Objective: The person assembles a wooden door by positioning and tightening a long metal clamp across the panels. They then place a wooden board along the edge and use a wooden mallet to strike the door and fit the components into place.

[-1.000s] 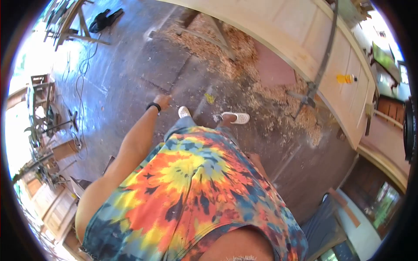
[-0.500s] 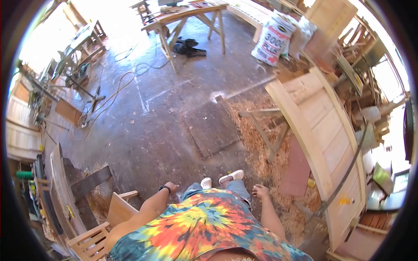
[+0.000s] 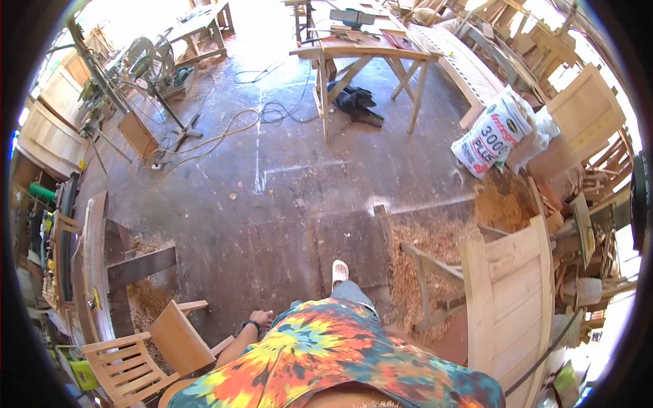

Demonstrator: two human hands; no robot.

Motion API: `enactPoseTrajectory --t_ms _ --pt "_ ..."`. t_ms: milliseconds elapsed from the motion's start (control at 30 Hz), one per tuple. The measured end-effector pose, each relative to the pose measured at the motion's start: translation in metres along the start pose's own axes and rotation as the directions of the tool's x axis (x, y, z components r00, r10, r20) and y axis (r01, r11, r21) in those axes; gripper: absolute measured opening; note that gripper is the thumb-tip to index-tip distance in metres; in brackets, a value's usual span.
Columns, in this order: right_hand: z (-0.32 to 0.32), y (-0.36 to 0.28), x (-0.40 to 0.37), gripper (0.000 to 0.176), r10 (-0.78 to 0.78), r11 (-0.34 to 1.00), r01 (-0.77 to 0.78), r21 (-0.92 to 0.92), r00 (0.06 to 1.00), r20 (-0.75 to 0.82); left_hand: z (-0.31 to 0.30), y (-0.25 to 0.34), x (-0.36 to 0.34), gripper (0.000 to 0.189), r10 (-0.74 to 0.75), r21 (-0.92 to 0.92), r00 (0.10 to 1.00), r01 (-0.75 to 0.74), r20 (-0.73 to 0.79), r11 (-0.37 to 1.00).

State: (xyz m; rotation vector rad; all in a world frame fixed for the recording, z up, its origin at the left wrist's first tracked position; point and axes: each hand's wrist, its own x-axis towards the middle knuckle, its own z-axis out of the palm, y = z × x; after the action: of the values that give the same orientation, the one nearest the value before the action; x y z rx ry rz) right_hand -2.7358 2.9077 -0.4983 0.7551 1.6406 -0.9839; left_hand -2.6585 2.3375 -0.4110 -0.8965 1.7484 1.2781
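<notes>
My left hand [image 3: 262,319], with a dark band at its wrist, hangs low beside my tie-dye shirt [image 3: 320,343]. Nothing shows in it, and its fingers look loosely bent. Closest to that hand is a wooden chair [image 3: 180,336] with a slatted part, standing at my left. Only a blurred bit of my right hand [image 3: 396,332] shows past the shirt's edge, its fingers hidden. A pale wooden door panel [image 3: 509,299] lies raised at my right. One white clog [image 3: 340,270] is visible ahead of me on the dark floor.
A wooden worktable [image 3: 367,51] stands ahead, with a black dog [image 3: 355,103] lying beneath. Cords [image 3: 224,129] cross the floor at left. Right of the table are a printed white sack [image 3: 493,132] and stacked lumber. Wood shavings [image 3: 435,251] cover the floor at right.
The view has swung left and tilted up, so the table, dog and sack sit lower and farther right. One foot has stepped forward. My right hand has mostly gone behind the shirt.
</notes>
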Motion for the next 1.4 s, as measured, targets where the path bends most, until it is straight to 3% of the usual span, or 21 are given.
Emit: enactPoseTrajectory --t_ms 33,100,133,167,200,233,300,467,533,633,733,800,867,967,1000,1100,1200,1233,1300,1367,1400 --pt "-0.012 -0.039 0.006 0.039 -0.010 1.000 0.010 -0.001 1.000 0.004 -0.006 0.014 -0.004 0.037 0.058 0.099 0.998 -0.057 -0.012 0.993" --pt "-0.034 -0.121 0.041 0.037 -0.046 0.996 0.046 -0.079 0.999 -0.007 -0.018 0.058 -0.010 0.034 -0.079 -0.158 0.997 0.074 -0.026 0.985" --pt "-0.050 -0.187 0.033 0.035 -0.022 0.975 0.028 -0.221 0.999 0.029 -0.024 0.078 -0.011 0.033 -0.147 -0.285 0.989 0.132 -0.033 0.950" --pt "-0.058 -0.238 0.042 0.033 -0.096 0.959 0.077 -0.272 0.994 -0.055 -0.036 0.084 0.002 0.034 -0.120 -0.354 0.989 0.082 -0.087 0.932" --pt "-0.071 -0.288 0.047 0.021 -0.169 0.923 0.151 -0.354 0.985 -0.020 -0.041 0.082 0.016 0.035 -0.100 -0.423 0.986 0.034 -0.135 0.906" --pt "-0.076 -0.328 0.062 0.031 -0.169 0.966 0.153 -0.206 0.983 -0.066 -0.050 0.098 0.012 0.036 -0.143 -0.453 0.973 0.047 -0.180 0.890" --pt "-0.083 -0.424 0.074 0.026 -0.216 0.946 0.192 -0.261 0.974 -0.066 -0.074 0.115 0.034 0.038 -0.162 -0.488 0.952 0.015 -0.261 0.873" --pt "-0.029 -0.627 0.069 0.022 -0.435 0.856 0.380 -0.349 0.896 -0.091 -0.123 0.148 0.059 0.034 -0.148 -0.663 0.939 -0.102 -0.310 0.742" --pt "0.009 -0.692 0.068 0.023 -0.475 0.841 0.429 -0.329 0.877 -0.069 -0.142 0.141 0.082 0.033 -0.133 -0.580 0.945 -0.070 -0.299 0.811" --pt "0.069 -0.764 0.054 0.028 -0.521 0.807 0.474 -0.353 0.852 -0.046 -0.184 0.126 0.115 0.032 -0.084 -0.305 0.964 0.003 -0.253 0.952" --pt "0.114 -0.795 0.042 0.030 -0.401 0.846 0.369 -0.385 0.916 -0.003 -0.255 0.136 0.132 0.032 -0.073 -0.151 0.980 0.044 -0.187 0.988" --pt "0.137 -0.816 0.042 0.035 -0.337 0.824 0.339 -0.454 0.937 0.087 -0.321 0.156 0.150 0.032 -0.103 -0.200 0.981 0.069 -0.164 0.977" --pt "0.150 -0.842 0.044 0.035 -0.299 0.839 0.310 -0.447 0.949 0.097 -0.390 0.184 0.178 0.032 -0.192 -0.401 0.971 0.121 -0.142 0.908" --pt "0.159 -0.867 0.064 0.034 -0.251 0.917 0.253 -0.309 0.967 0.047 -0.511 0.240 0.225 0.031 -0.372 -0.705 0.922 0.194 -0.107 0.682" --pt "0.161 -0.877 0.068 0.035 -0.236 0.932 0.232 -0.280 0.972 0.021 -0.555 0.264 0.238 0.029 -0.318 -0.802 0.947 0.152 -0.049 0.578" --pt "0.159 -0.917 0.093 0.033 -0.149 0.943 0.151 -0.297 0.988 0.030 -0.655 0.342 0.283 0.027 -0.261 -0.693 0.893 -0.074 -0.366 0.718" --pt "0.142 -0.954 0.172 0.026 -0.091 0.970 0.098 -0.224 0.995 0.045 -0.731 0.415 0.321 0.027 -0.167 -0.696 0.908 -0.165 -0.383 0.698" --pt "0.152 -0.984 0.162 0.025 -0.087 0.972 0.081 -0.222 0.996 -0.015 -0.753 0.410 0.358 0.027 -0.093 -0.792 0.956 -0.173 -0.277 0.586" --pt "0.162 -1.034 0.170 0.027 -0.053 0.991 0.052 -0.122 0.999 -0.010 -0.776 0.423 0.407 0.028 -0.058 -0.827 0.987 -0.091 -0.147 0.555" --pt "0.168 -1.098 0.204 0.028 -0.096 0.980 0.101 -0.171 0.995 0.039 -0.782 0.467 0.401 0.031 -0.113 -0.720 0.981 -0.035 -0.157 0.693" --pt "0.178 -1.145 0.218 0.026 -0.093 0.976 0.105 -0.188 0.993 0.072 -0.785 0.467 0.422 0.032 -0.123 -0.739 0.990 0.034 -0.066 0.673"
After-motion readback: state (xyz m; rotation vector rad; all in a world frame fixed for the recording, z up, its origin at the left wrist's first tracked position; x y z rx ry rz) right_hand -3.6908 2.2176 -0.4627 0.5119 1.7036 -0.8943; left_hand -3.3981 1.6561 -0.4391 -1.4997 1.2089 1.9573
